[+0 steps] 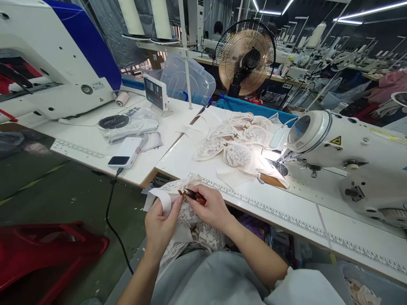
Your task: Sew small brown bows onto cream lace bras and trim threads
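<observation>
A cream lace bra [171,187] with a small brown bow [182,193] is pinched in my left hand [161,224], over my lap at the table's front edge. Closed around red-handled thread snips [197,197], my right hand [213,208] brings their dark blades right up to the bow. Whether the blades touch a thread is too small to tell. More lace pieces [208,235] lie on my lap below both hands. On the table beyond, a pile of similar lace bras [237,137] with brown bows reaches to the sewing machine's needle area.
A lit sewing machine [318,135] stands at the right, another machine [54,80] at the left. Between them are a white power bank [125,153] with a black cable, bagged lace [132,129] and a control screen [155,92]. A red stool [47,254] stands lower left; a fan [244,59] behind.
</observation>
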`<action>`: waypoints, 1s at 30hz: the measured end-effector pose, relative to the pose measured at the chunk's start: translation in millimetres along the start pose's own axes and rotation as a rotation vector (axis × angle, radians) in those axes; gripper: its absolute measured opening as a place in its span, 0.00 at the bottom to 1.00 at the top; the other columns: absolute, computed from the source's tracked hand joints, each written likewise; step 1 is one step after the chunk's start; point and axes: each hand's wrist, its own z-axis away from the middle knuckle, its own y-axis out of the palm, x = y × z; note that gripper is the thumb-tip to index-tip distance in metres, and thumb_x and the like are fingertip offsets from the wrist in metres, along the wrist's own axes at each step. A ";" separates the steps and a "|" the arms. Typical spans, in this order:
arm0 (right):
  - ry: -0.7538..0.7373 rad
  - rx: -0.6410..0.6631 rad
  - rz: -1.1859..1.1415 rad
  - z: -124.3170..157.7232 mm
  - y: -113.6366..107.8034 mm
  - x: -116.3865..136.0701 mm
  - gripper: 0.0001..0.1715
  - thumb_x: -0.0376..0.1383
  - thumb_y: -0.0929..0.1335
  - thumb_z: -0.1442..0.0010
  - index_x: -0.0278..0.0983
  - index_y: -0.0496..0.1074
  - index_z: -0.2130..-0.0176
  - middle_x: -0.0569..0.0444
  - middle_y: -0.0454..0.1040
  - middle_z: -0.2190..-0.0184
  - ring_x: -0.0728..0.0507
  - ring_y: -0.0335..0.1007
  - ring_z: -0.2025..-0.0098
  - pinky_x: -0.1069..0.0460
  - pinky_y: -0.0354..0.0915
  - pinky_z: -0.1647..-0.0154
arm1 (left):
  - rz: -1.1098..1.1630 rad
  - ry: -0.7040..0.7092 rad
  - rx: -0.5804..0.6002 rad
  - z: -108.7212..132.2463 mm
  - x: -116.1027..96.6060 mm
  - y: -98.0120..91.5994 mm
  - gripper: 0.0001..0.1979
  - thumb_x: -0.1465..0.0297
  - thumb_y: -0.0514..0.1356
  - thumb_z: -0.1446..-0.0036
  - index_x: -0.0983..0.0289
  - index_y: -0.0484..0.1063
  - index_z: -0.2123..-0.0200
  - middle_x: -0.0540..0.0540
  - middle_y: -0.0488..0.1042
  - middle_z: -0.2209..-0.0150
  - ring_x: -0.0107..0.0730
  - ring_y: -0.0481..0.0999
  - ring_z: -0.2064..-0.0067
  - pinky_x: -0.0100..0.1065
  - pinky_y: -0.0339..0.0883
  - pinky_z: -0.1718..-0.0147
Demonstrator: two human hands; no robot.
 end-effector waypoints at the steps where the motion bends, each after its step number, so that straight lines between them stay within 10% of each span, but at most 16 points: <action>1: 0.018 0.016 0.007 -0.9 0.0 -1.0 0.08 0.39 0.66 0.37 0.38 0.74 0.63 0.58 0.73 0.73 0.50 0.65 0.72 0.55 0.61 0.68 | -0.011 0.034 -0.003 0.7 -0.2 1.4 0.18 0.55 0.65 0.45 0.62 0.82 0.60 0.57 0.81 0.62 0.43 0.79 0.60 0.36 0.71 0.60; 16: 0.070 0.188 0.243 -9.5 -14.4 0.1 0.05 0.31 0.69 0.45 0.40 0.71 0.71 0.64 0.69 0.78 0.51 0.62 0.75 0.56 0.51 0.73 | -0.119 0.220 0.036 3.2 1.2 3.9 0.10 0.61 0.64 0.45 0.60 0.80 0.67 0.58 0.80 0.66 0.44 0.78 0.61 0.36 0.71 0.61; 30: 0.176 0.061 -0.296 -6.5 -3.1 -11.3 0.09 0.40 0.68 0.47 0.37 0.68 0.73 0.62 0.62 0.80 0.52 0.54 0.76 0.56 0.53 0.75 | 0.096 -0.037 0.068 3.3 -5.2 7.6 0.16 0.55 0.68 0.49 0.61 0.82 0.65 0.56 0.81 0.64 0.45 0.79 0.59 0.38 0.71 0.57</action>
